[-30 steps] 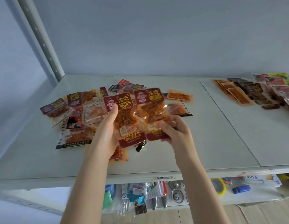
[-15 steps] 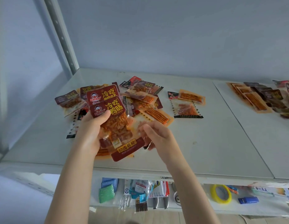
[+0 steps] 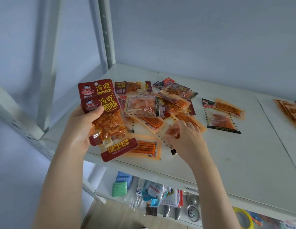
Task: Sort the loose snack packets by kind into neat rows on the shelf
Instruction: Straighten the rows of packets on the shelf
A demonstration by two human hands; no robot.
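My left hand [image 3: 81,129] is shut on two stacked red-topped snack packets [image 3: 109,119] with yellow lettering, held just above the shelf's front left. My right hand [image 3: 185,139] rests palm down on the pile, its fingers pinching a clear packet with reddish pieces [image 3: 172,131]. A loose heap of mixed packets [image 3: 144,106] lies on the white shelf [image 3: 226,154] behind both hands. An orange packet of sticks [image 3: 144,147] lies flat near the front edge. Two more packets [image 3: 223,119] lie apart to the right.
A row of orange packets [image 3: 291,113] lies at the far right edge of the shelf. A perforated upright post [image 3: 105,33] stands at the back left. The lower shelf holds sponges [image 3: 120,184], bagged items and metal utensils [image 3: 192,210].
My left hand has lifted the two red packets up and left. My right hand let go of them and moved right onto the pile. The view swung left.
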